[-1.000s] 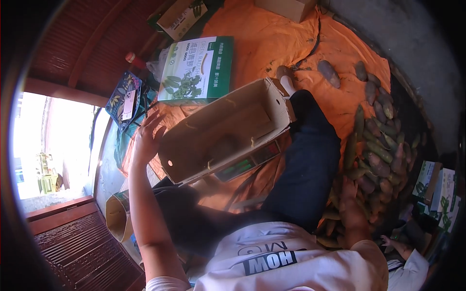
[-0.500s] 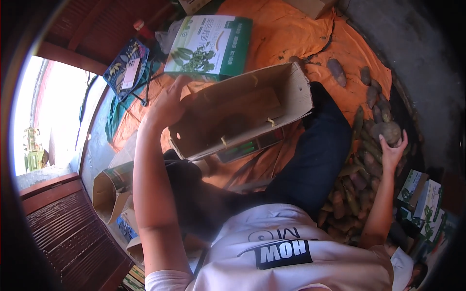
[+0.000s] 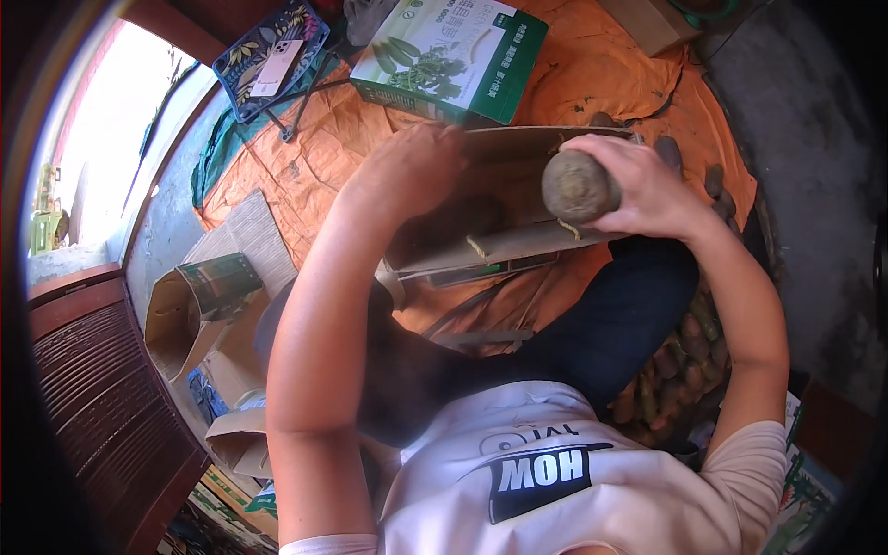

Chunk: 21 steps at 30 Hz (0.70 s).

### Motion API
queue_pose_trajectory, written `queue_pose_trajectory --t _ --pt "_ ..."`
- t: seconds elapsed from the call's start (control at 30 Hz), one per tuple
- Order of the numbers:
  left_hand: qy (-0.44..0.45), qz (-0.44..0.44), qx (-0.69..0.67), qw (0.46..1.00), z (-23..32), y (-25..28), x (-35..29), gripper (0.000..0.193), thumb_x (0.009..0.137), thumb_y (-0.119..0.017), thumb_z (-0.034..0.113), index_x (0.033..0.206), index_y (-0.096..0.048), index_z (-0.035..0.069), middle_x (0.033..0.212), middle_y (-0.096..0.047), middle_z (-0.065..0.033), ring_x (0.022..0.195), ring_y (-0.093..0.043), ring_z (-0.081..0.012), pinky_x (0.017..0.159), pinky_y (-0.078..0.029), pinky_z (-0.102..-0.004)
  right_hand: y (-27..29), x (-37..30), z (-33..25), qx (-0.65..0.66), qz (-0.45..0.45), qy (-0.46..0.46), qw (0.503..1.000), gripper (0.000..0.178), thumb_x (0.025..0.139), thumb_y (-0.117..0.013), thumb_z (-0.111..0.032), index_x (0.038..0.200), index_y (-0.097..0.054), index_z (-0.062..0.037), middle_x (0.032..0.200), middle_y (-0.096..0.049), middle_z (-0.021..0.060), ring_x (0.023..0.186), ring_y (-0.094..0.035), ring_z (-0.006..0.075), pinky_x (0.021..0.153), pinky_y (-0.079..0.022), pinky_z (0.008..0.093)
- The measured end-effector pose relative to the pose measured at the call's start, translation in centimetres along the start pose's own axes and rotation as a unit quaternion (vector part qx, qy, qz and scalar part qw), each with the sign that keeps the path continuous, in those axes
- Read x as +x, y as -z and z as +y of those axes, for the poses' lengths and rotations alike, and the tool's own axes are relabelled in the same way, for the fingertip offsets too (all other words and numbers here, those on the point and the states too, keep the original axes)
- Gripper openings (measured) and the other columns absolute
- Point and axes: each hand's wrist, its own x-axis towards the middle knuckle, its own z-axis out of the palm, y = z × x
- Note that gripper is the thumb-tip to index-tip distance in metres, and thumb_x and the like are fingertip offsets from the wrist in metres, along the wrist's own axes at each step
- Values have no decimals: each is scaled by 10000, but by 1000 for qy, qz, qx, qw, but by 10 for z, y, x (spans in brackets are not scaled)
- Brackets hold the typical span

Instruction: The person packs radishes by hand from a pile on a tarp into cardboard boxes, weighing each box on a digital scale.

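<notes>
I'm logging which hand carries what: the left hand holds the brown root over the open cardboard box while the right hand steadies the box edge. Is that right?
Not quite: the hands are swapped. In the head view the right hand holds the brown root over the open cardboard box, and the left hand steadies the box edge.

The person sits on an orange tarp (image 3: 314, 166) with an open brown cardboard box (image 3: 518, 199) across the lap, the left hand (image 3: 416, 166) gripping its near-left edge. The right hand (image 3: 638, 180) is wrapped around a dusty brown root vegetable (image 3: 578, 185), holding it over the box's opening. A green printed carton (image 3: 453, 55) lies beyond the box, and more roots (image 3: 684, 361) are heaped by the right leg.
</notes>
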Motion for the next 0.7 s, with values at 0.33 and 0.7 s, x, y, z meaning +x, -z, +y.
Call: queue_pose_trajectory --t 0.33,0.7 --pt "-14 15 11 1000 -12 0 -13 258 999 -612 238 1122 -691 26 1026 -727 -197 1001 -698 -387 882 -555 -485 -171 72 69 -251 -438 -36 862 627 720 -811 -104 1309 -599 -62 1186 -708 152 1149 -670 331 979 -532 444" --pt "-1 13 13 1000 -20 -2 -9 273 1000 -617 255 1069 -710 8 971 -736 -195 961 -717 -371 853 -567 -478 -249 82 106 -279 -476 -63 832 624 832 -692 -97 1438 -546 -84 1313 -656 184 1257 -621 333 1040 -509 480"
